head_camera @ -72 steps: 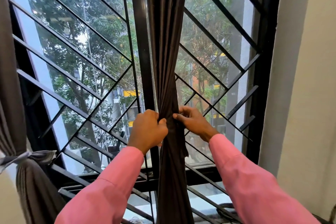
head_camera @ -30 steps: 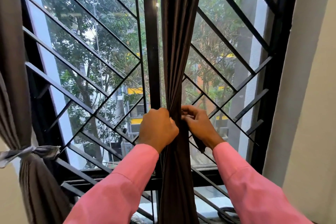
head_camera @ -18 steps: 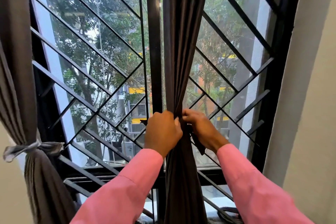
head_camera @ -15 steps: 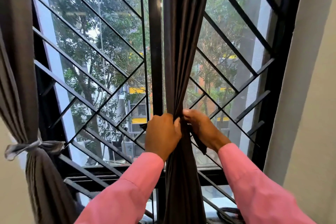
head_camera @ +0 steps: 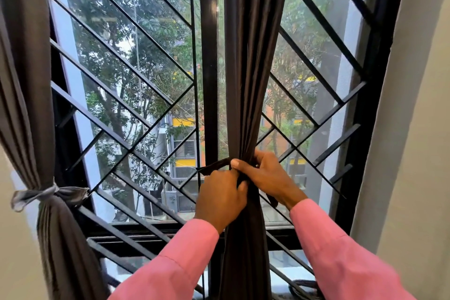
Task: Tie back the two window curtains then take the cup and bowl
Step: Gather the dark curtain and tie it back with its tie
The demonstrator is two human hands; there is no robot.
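One grey cloth curtain (head_camera: 31, 80) was tied; left hand (head_camera: 220, 196) and right hand (head_camera: 267, 178) gripped a dark cloth strip (head_camera: 214, 165) round the dark brown curtain (head_camera: 253, 56), cup and bowl not yet taken.

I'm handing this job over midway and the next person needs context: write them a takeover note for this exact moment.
Left hand grips the bunched middle curtain. Right hand pinches the dark tie strip wrapped round it; the knot looks unfinished.
Done: left curtain is tied back with its grey tie.
Left to do: finish this knot, then take the cup and bowl, neither of which is in view.
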